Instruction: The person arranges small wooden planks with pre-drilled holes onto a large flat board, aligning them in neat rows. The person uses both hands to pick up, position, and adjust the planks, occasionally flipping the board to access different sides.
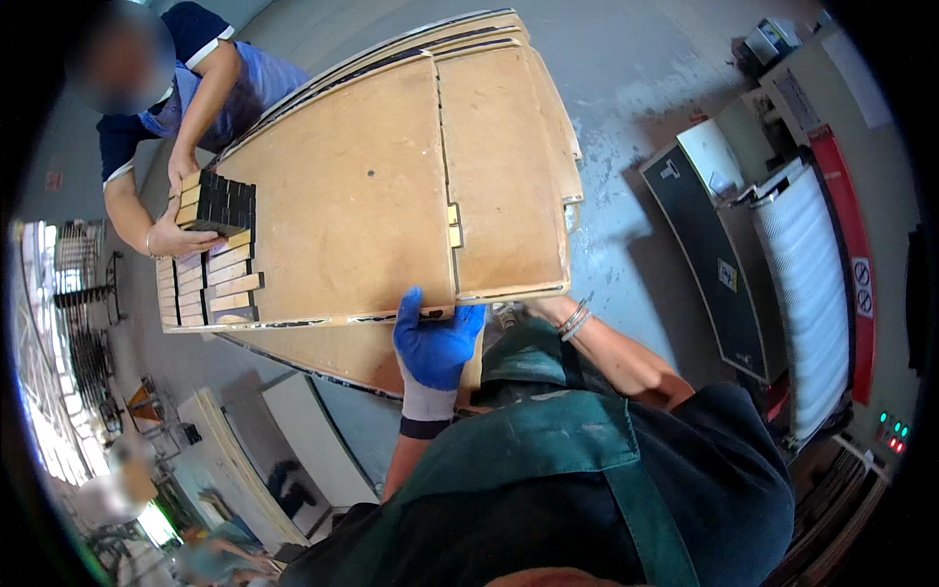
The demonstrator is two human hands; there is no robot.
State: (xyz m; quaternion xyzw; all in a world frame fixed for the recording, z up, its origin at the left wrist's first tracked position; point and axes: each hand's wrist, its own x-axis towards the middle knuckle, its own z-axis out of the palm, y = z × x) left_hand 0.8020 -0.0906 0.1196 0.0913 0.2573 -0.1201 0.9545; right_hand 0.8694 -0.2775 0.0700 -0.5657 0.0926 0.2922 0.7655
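My left hand (435, 342), in a blue glove with a grey cuff, grips the near edge of a large tan wooden board (352, 196) on top of a stack of similar boards. A second tan board (504, 166) lies beside it on the right, with small yellow pieces at the seam. My right hand (546, 308) reaches under the near edge of that second board. Only the wrist with its bracelets shows; the fingers are hidden.
At the far left a co-worker in a blue shirt holds a block of dark-edged wooden strips (220, 201) with both hands over rows of tan strips (210, 284) on the board. A grey machine with a white ribbed roller (807, 284) stands at the right. Below is grey concrete floor (626, 88).
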